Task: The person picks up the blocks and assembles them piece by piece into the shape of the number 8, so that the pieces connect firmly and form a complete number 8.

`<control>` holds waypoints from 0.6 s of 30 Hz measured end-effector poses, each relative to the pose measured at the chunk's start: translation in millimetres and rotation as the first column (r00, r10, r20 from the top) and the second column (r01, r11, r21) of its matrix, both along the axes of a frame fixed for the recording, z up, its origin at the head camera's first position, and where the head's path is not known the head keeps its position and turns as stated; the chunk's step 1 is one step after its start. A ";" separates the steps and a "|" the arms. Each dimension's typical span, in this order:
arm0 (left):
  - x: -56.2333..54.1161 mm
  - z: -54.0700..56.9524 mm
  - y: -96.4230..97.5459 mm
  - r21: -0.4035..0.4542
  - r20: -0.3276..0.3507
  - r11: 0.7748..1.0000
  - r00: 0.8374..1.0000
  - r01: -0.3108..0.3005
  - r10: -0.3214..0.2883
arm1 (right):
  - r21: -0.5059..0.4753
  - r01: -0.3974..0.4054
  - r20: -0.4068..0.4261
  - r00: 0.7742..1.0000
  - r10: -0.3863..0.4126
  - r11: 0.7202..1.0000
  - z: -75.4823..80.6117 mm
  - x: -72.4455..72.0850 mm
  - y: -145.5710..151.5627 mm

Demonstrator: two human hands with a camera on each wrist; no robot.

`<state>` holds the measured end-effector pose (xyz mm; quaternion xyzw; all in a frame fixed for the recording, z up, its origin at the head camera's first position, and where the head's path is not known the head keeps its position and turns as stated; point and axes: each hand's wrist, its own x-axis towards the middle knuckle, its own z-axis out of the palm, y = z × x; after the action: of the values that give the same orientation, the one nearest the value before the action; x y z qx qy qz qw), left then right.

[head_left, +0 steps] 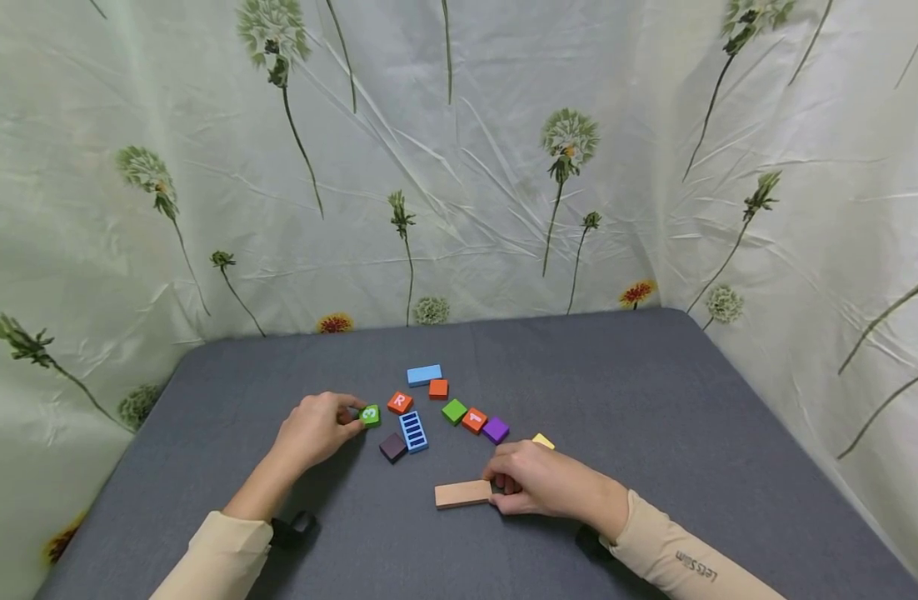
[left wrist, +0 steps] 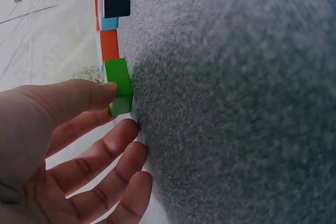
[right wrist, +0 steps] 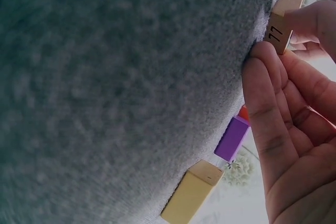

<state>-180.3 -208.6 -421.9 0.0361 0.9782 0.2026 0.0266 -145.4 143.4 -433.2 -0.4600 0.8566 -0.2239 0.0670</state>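
Observation:
My left hand (head_left: 316, 429) pinches a small green block (head_left: 370, 415) marked 3 between thumb and index finger. In the left wrist view its other fingers are spread loosely below the green block (left wrist: 118, 80). My right hand (head_left: 537, 479) pinches the right end of a plain wooden plank block (head_left: 461, 494) lying nearest me. In the right wrist view, black marks like 77 show on the end of the wooden block (right wrist: 278, 31). Just right of the left hand sit an orange block (head_left: 401, 402) marked R and a dark block (head_left: 393, 447). A yellow block (head_left: 543, 441) is partly hidden behind the right hand.
A blue block with dark panes (head_left: 413, 432) touches the dark one. Farther back lie a light blue block (head_left: 425, 375) and an orange block (head_left: 438, 388). A green block (head_left: 454, 411), an orange 1 block (head_left: 474, 420) and a purple block (head_left: 496, 430) form a slanting row on the grey table (head_left: 616, 375).

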 end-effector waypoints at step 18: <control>-3.7 -0.7 9.4 -0.017 0.040 0.988 0.988 -0.151 0.152 | -0.082 0.107 0.273 0.959 -0.081 0.991 -0.4 -5.9 4.5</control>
<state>-184.0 -199.2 -422.6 -0.0427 0.9787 0.1981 0.0316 -151.2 147.9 -433.6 -0.3868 0.8488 -0.3278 0.1497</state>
